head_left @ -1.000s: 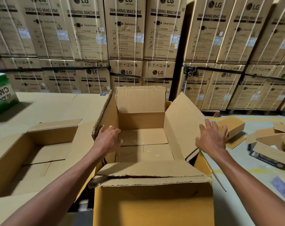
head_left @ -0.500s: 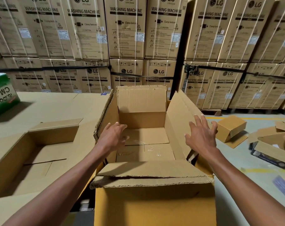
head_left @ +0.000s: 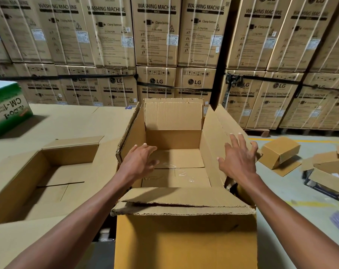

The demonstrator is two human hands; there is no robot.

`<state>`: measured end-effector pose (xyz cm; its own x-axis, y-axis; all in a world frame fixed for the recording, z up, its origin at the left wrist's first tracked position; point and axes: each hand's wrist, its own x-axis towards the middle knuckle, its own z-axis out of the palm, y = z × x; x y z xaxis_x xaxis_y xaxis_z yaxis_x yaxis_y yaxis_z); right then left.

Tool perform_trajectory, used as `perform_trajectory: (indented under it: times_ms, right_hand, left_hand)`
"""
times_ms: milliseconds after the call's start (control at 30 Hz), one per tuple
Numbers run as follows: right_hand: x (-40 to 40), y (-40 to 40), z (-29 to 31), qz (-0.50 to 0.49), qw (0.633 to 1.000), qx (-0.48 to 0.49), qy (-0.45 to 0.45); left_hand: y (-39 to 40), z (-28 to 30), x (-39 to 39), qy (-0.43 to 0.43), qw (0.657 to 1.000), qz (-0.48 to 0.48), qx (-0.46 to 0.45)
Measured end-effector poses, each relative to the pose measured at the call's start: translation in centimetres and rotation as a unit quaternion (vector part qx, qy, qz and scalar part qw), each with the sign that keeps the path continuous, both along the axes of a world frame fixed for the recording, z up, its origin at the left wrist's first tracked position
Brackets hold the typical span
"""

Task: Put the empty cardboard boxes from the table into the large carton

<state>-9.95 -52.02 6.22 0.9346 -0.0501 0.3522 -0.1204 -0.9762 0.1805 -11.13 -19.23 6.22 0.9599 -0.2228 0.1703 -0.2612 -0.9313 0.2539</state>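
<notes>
A large brown carton stands open in front of me, its four flaps up and its taped floor bare. My left hand hovers over the carton's left side by the left flap, fingers loosely spread, holding nothing. My right hand is spread wide in front of the raised right flap, with nothing in it; I cannot tell whether it touches the flap. On the cardboard-covered table to the left lies an empty open cardboard box.
A green and white box sits at the table's far left. Stacked washing machine cartons wall off the back. On the floor to the right lie a small brown box and torn cardboard pieces.
Both hands have moved inward over the carton opening. The right hand came off the outer side of the right flap, which now stands more upright. The left hand's fingers have spread.
</notes>
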Motion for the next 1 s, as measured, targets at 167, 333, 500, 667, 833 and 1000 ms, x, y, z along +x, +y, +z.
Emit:
perform_trajectory:
  times_ms: [167,333,500,667,833,1000]
  right_hand:
    - [0.2,-2.7,-0.7,-0.085,0.996,-0.013,0.032]
    - [0.4,-4.1,-1.7,-0.097,0.993,-0.044,0.048]
    - [0.2,-3.8,-1.9,-0.108,0.991,-0.064,0.056]
    - [-0.1,-3.4,-2.3,-0.089,0.994,-0.058,0.035]
    - [0.0,-2.8,-2.4,-0.077,0.996,-0.044,0.019]
    - [0.1,-2.4,-2.4,-0.068,0.997,-0.039,0.011]
  left_hand:
    - [0.4,-0.4,-0.2,0.014,1.0,0.013,0.007]
    - [0.6,-0.9,0.1,0.024,0.999,0.024,0.011]
    - [0.5,-1.2,0.4,0.037,0.999,0.029,0.01]
    - [0.9,-1.3,0.7,0.034,0.999,0.032,0.008]
    - [1.2,-1.3,1.0,0.025,0.999,0.031,0.0]
    - [1.1,-1.2,1.3,0.023,1.0,0.018,0.002]
